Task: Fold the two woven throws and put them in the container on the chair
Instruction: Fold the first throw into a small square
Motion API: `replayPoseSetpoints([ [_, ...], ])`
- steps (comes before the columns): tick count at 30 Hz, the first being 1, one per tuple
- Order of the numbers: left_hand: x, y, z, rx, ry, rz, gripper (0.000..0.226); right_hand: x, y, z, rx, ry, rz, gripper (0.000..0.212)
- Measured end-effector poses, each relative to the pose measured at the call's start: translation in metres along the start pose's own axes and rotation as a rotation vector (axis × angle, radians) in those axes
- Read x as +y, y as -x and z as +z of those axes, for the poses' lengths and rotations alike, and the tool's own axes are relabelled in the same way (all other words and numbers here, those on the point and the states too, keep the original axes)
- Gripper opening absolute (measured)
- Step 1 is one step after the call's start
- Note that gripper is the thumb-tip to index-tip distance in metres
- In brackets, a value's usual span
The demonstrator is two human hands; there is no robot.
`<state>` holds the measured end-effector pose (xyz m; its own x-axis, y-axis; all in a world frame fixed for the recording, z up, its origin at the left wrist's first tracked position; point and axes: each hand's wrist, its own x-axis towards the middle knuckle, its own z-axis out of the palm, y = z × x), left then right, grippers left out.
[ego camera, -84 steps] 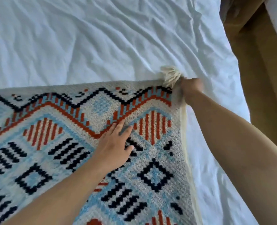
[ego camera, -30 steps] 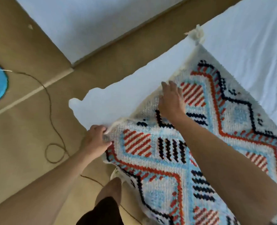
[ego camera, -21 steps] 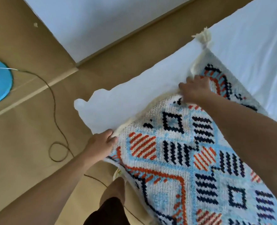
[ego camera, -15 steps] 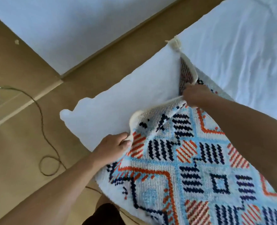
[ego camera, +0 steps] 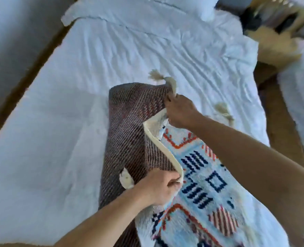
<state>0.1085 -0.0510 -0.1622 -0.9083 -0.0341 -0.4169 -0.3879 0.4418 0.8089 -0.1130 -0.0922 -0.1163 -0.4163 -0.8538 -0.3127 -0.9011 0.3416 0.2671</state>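
A woven throw (ego camera: 203, 184) with blue, orange and navy patterns lies on the white bed (ego camera: 62, 122). Its left side is lifted and turned over, so the dark brown underside (ego camera: 128, 132) faces up. My left hand (ego camera: 158, 187) grips the cream edge at the near end of the flap. My right hand (ego camera: 180, 111) grips the same edge at the far corner, just below a cream tassel (ego camera: 161, 78). A second tassel (ego camera: 223, 110) lies on the sheet to the right. No second throw or container is clearly in view.
A pillow (ego camera: 199, 6) lies at the head of the bed. Tan floor (ego camera: 281, 129) runs along the bed's right side, with blurred furniture (ego camera: 275, 38) at the top right. A grey wall (ego camera: 10, 32) borders the left.
My view swung from the bed's corner to along the bed. Both hands have lifted the throw's edge higher and carried it over, exposing the brown underside.
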Motion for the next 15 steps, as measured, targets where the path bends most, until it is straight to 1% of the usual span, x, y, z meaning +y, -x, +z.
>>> replayPoseSetpoints([
  [3, 0.079, -0.053, 0.082, -0.156, -0.042, 0.056, 0.021, 0.101, 0.075, 0.038, -0.035, -0.088, 0.120, 0.033],
  [5, 0.122, -0.083, 0.140, -0.254, -0.071, 0.077, 0.016, 0.163, 0.118, 0.076, -0.037, -0.155, 0.202, 0.034],
  [6, 0.139, -0.096, 0.167, -0.285, -0.082, 0.072, 0.017, 0.189, 0.138, 0.096, -0.040, -0.204, 0.227, 0.041],
  [8, 0.164, -0.115, 0.218, -0.333, -0.127, 0.064, 0.033, 0.224, 0.183, 0.143, -0.081, -0.362, 0.283, 0.065],
  [9, 0.168, -0.119, 0.236, -0.329, -0.154, 0.070, 0.041, 0.229, 0.205, 0.164, -0.101, -0.463, 0.319, 0.073],
  [10, 0.168, -0.122, 0.254, -0.319, -0.175, 0.073, 0.045, 0.231, 0.232, 0.189, -0.114, -0.556, 0.366, 0.075],
  [12, 0.156, -0.119, 0.280, -0.282, -0.200, 0.029, 0.047, 0.221, 0.287, 0.240, -0.142, -0.693, 0.485, 0.070],
  [15, 0.105, -0.100, 0.296, -0.180, -0.266, -0.133, 0.047, 0.182, 0.368, 0.318, -0.280, -0.925, 0.730, 0.057],
])
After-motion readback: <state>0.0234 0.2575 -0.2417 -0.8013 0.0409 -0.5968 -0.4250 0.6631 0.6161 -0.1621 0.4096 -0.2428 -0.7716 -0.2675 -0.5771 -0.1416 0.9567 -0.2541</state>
